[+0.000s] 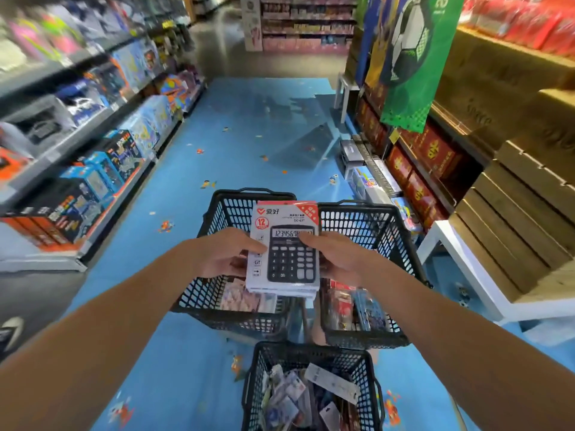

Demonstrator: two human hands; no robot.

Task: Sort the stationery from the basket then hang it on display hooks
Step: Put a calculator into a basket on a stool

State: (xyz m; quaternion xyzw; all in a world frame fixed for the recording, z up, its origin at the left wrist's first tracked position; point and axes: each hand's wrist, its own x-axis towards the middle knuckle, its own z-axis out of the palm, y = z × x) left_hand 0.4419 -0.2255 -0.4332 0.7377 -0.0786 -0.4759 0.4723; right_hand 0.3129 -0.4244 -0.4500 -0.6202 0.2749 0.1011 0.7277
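A small stack of packaged black calculators (284, 247) on white and red cards is held above the baskets. My left hand (228, 255) grips its left edge, thumb on the front. My right hand (334, 256) grips the right edge the same way. Three black mesh baskets stand on the blue floor. The far left basket (214, 219) holds flat pinkish packs. Red and blue packed items lie in the far right basket (373, 225). The near basket (311, 353) is full of mixed small stationery packs.
Toy-box shelves (93, 157) line the left of the aisle. On the right stand red boxes (417, 169), stacked cardboard cartons (513, 237) on a white table (460, 269), and a green football banner (410, 57). The blue floor (249, 135) runs ahead.
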